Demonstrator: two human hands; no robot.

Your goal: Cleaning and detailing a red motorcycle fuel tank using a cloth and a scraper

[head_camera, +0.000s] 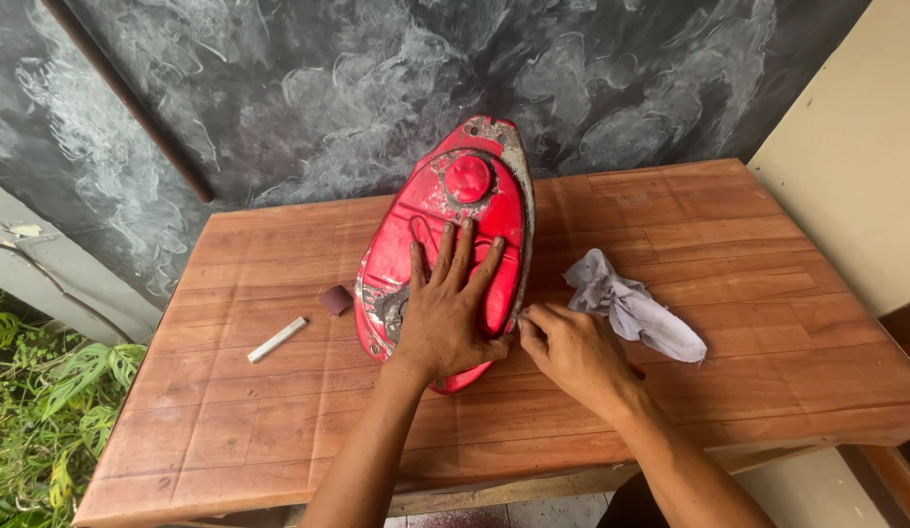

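Left hand [445, 308] lies flat and open on the red fuel tank [445, 235], fingers spread up its middle, palm pressing it down. You grip nothing with it; it only steadies the tank. Your right hand [569, 350] is at the tank's right edge, near the lower end, fingertips pinched together against the rim. Whether they hold something small there, such as a scrap of abrasive, cannot be told; the pinch hides it.

Position: tank lies lengthwise in the middle of the wooden desk [279, 411], round filler cap [467, 179] at the far end, narrow end towards you.

Condition, as a judgement: work on the surface looks partly done. Paint is gone to bare grey metal along the right rim, at the far tip and in a patch at the lower left beside your left thumb. Most of the top face is red and glossy, so the larger share appears left to do.

Nearby, untouched: a small dark brown folded piece [334, 299] just left of the tank, a pale narrow stick [277, 339] further left, a crumpled pale cloth [633, 305] to the right of your right hand.
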